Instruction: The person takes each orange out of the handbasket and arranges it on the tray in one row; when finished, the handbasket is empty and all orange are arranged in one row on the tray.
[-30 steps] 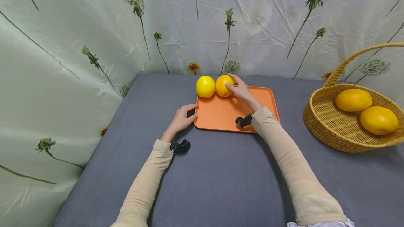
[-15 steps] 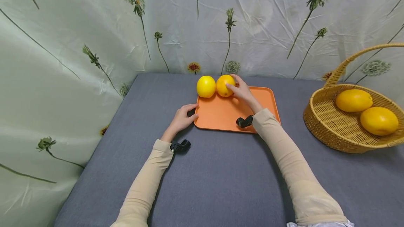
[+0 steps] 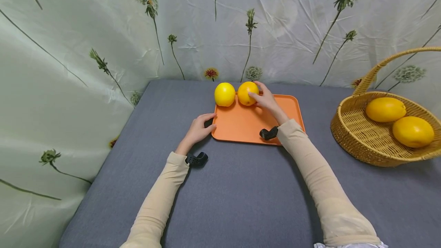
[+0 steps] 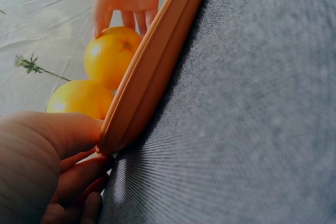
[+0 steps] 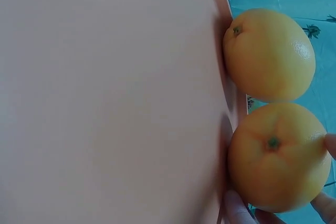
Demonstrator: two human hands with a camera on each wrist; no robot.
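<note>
Change: over the last second our right hand (image 3: 267, 100) barely shifted; it drew a touch to the right with the darker orange (image 3: 247, 93), so a sliver of tray now showed between that fruit and the lemon-yellow orange (image 3: 224, 94), where before the two had touched.
Meaning: we judged the fruit as set down at the tray's far edge, with the hand not yet let go.
Right fingers: our right fingers (image 5: 236, 211) were curled loosely round the darker orange (image 5: 278, 156), thumb on its near face and fingertips over its top and far side; the grip looked light, not a squeeze.
Left fingers: our left hand (image 3: 199, 128) pinched the near left corner of the orange tray (image 3: 241, 125), thumb on top of the rim and fingers (image 4: 79, 174) tucked beneath it, as the left wrist view showed.
Fruit: both oranges sat on the far left part of the tray, the darker one (image 4: 110, 56) to the right of the yellow one (image 4: 79, 98), just beside it.
Tray: it lay flat on the grey counter (image 3: 241, 194).
Basket: a wicker basket (image 3: 355, 133) stood well apart to the right, with two more oranges (image 3: 386, 109) in it.
Backdrop: a pale cloth printed with dandelions (image 3: 103, 30) hung behind.
</note>
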